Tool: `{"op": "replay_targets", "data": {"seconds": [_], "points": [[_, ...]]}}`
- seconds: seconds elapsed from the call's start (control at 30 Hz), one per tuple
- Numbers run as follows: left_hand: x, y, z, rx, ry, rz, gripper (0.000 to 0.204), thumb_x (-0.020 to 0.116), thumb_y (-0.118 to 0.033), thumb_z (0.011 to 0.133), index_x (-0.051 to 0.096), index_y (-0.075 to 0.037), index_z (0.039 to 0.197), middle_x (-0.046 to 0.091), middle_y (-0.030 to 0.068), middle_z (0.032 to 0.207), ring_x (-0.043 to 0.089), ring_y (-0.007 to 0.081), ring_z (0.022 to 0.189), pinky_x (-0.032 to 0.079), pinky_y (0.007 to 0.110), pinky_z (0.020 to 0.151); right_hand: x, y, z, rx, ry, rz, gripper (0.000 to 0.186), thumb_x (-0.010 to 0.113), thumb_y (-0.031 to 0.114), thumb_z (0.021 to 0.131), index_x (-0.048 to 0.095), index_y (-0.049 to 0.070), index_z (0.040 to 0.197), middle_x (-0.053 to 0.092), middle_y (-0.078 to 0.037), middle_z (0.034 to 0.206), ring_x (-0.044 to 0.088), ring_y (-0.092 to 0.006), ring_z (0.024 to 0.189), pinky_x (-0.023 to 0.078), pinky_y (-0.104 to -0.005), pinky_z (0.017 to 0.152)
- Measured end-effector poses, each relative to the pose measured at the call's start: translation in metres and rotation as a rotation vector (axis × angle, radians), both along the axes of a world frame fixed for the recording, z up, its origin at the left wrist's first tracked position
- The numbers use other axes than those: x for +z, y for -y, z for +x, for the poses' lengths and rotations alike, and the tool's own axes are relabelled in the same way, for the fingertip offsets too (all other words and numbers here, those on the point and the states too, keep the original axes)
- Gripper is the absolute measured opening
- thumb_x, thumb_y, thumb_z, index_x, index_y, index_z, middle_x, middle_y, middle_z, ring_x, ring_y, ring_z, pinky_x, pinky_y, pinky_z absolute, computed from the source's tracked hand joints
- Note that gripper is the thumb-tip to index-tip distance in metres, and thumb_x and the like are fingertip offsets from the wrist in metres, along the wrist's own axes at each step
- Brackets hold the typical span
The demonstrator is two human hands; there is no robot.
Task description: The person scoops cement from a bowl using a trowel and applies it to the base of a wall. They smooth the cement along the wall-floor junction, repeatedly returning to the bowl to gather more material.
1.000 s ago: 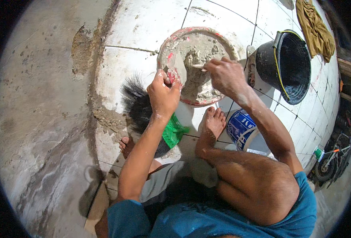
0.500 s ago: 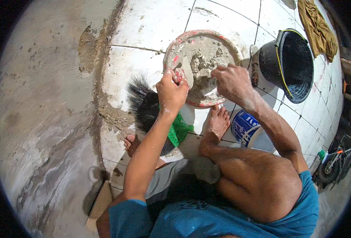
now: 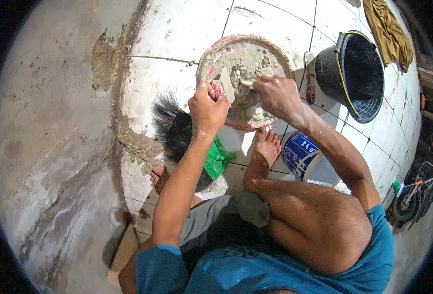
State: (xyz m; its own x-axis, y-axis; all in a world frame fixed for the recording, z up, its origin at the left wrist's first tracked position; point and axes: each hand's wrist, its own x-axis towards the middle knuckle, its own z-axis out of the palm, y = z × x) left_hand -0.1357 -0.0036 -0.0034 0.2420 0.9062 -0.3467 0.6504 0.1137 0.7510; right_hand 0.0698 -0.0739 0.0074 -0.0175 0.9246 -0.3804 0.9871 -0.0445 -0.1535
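Head view: mixing mortar in the basin [image 3: 211, 61].
My left hand [image 3: 207, 105] grips its rim; right hand [image 3: 275, 95] holds a trowel [image 3: 226, 84] in heavy, wet, sticky mortar [image 3: 243, 73].

A round red basin [image 3: 211, 59], its rim smeared grey, sits on the white tiled floor and holds a lumpy heap of wet grey mortar [image 3: 248, 73] spread across its bottom. A flat pale blade, seemingly a small trowel or scraper [image 3: 226, 84], stands tilted at the near left rim, its edge pressed into the mortar and caked with it.
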Motion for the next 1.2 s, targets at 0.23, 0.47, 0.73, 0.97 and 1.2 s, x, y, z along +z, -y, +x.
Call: {"op": "replay_targets", "data": {"seconds": [0.23,0.47,0.73,0.97,1.2], "points": [[0.002,-0.015,-0.003,-0.02,-0.035,0.059,0.029,0.083,-0.015,0.077,0.058,-0.002,0.081,0.067,0.0155,0.072,0.068,0.0317,0.068,0.053,0.045,0.069,0.007,-0.019,0.062,-0.564,-0.055,-0.023,0.032,0.06,0.027,0.093,0.075,0.01,0.117,0.075,-0.022,0.099,0.074,-0.042,0.091,0.06,-0.0522,0.083],[0.0,-0.031,0.013,-0.043,-0.091,0.017,0.028,0.081,-0.018,0.077,0.058,-0.003,0.082,0.069,0.0166,0.074,0.072,0.0343,0.073,0.054,0.044,0.071,-0.021,-0.024,0.037,-0.506,-0.261,-0.007,0.031,0.059,0.021,0.081,0.076,-0.003,0.093,0.072,-0.029,0.086,0.073,-0.0458,0.083,0.058,-0.0548,0.083],[-0.01,-0.042,0.027,-0.09,-0.128,0.06,0.027,0.082,-0.018,0.077,0.061,-0.002,0.086,0.071,0.0187,0.077,0.073,0.0365,0.078,0.054,0.046,0.075,-0.029,-0.044,0.031,-0.755,-0.649,-0.127,0.027,0.067,0.018,0.083,0.072,-0.008,0.088,0.067,-0.021,0.072,0.069,-0.0279,0.068,0.055,-0.0433,0.064],[0.007,-0.034,0.02,-0.124,-0.037,0.032,0.025,0.08,-0.015,0.081,0.065,0.0,0.093,0.073,0.0209,0.082,0.074,0.0376,0.08,0.056,0.046,0.077,-0.029,-0.048,0.007,-0.973,-0.928,-0.191,0.016,0.069,0.012,0.087,0.071,-0.003,0.083,0.063,-0.007,0.073,0.064,-0.0183,0.069,0.049,-0.0365,0.057],[0.01,-0.012,-0.003,-0.241,0.034,0.099,0.031,0.077,-0.011,0.084,0.068,0.001,0.11,0.074,0.0212,0.086,0.075,0.0382,0.082,0.056,0.042,0.074,-0.013,-0.04,0.007,-1.361,-1.241,-0.199,0.016,0.061,0.014,0.094,0.072,0.002,0.09,0.067,-0.005,0.082,0.059,-0.0145,0.065,0.047,-0.0304,0.056]]}}
